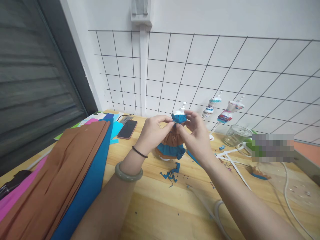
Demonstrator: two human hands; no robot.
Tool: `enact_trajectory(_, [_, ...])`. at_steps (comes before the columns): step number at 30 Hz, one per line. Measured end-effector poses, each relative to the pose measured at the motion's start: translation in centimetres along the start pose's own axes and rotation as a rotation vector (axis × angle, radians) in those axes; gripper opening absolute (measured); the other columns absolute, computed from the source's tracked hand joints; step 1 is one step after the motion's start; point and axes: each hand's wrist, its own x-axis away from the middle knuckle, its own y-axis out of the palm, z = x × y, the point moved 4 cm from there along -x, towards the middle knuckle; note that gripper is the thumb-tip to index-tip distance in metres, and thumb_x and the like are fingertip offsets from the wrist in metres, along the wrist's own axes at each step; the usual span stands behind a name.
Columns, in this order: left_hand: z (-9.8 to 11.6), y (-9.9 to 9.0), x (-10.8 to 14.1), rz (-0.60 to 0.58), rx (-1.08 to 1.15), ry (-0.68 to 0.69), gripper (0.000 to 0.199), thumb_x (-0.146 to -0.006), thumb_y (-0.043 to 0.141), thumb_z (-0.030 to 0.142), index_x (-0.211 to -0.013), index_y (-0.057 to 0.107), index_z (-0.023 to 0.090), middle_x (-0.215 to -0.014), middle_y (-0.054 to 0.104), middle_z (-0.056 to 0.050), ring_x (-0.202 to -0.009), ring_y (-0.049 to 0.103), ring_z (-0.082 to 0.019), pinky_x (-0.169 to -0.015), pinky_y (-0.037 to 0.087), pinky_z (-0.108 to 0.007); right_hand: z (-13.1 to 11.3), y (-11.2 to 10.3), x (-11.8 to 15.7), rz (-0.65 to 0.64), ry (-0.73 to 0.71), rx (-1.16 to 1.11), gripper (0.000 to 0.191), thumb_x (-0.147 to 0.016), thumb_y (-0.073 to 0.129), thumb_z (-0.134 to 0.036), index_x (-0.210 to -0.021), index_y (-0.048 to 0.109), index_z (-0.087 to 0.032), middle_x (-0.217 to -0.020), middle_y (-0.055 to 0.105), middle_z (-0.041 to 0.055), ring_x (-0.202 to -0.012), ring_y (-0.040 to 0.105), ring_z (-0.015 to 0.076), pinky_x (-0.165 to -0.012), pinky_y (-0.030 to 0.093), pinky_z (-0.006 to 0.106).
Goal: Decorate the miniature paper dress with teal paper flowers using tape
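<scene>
A small white dress-form figure (182, 110) stands on the wooden table in front of me, wearing a blue pleated bodice. Below it flares a layered crepe-paper skirt (170, 149) in brown and blue, with a blue ruffled piece on its right side. My left hand (156, 129) pinches at the waist from the left, thumb and forefinger together. From the right, my right hand (196, 131) closes round the bodice and waist, its thumb meeting the left fingertips. Exactly what lies between the fingertips is hidden.
Brown and blue paper sheets (62, 166) lie at left, near a phone (127, 129). Blue scraps (172, 173) lie before the figure. Behind stand two painted mini forms (226, 115) and a glass jar (237, 135). White cables (286, 186) run across the right side.
</scene>
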Motion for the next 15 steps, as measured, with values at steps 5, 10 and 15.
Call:
enact_trajectory(5, [0.11,-0.02,-0.02,0.007,-0.007,0.016,0.009,-0.076,0.058,0.020,-0.079,0.067,0.020,-0.084,0.070,0.000,-0.082,0.063,-0.014,-0.079,0.048,-0.027,0.10,0.11,-0.10,0.003,0.002,0.008,0.038,-0.077,0.058,-0.020,-0.112,0.045,-0.025,-0.110,0.056,0.0066,-0.091,0.058,0.0197,-0.083,0.046,0.041])
enact_trajectory(10, [0.01,0.00,0.00,0.010,-0.005,0.013,0.009,-0.076,0.058,0.021,-0.079,0.067,0.020,-0.085,0.070,0.000,-0.084,0.064,-0.014,-0.080,0.048,-0.027,0.21,0.13,-0.13,-0.001,0.000,0.008,0.040,-0.077,0.059,-0.021,-0.113,0.045,-0.026,-0.111,0.056,0.0063,-0.091,0.058,0.0198,-0.083,0.046,0.041])
enact_trajectory(15, [-0.02,0.05,0.05,0.005,0.002,0.007,0.010,-0.076,0.058,0.021,-0.080,0.067,0.020,-0.087,0.070,0.000,-0.085,0.063,-0.014,-0.081,0.048,-0.026,0.09,0.05,-0.04,-0.017,0.000,-0.009,0.040,-0.077,0.059,-0.021,-0.114,0.045,-0.026,-0.110,0.055,0.0053,-0.090,0.057,0.0187,-0.084,0.045,0.040])
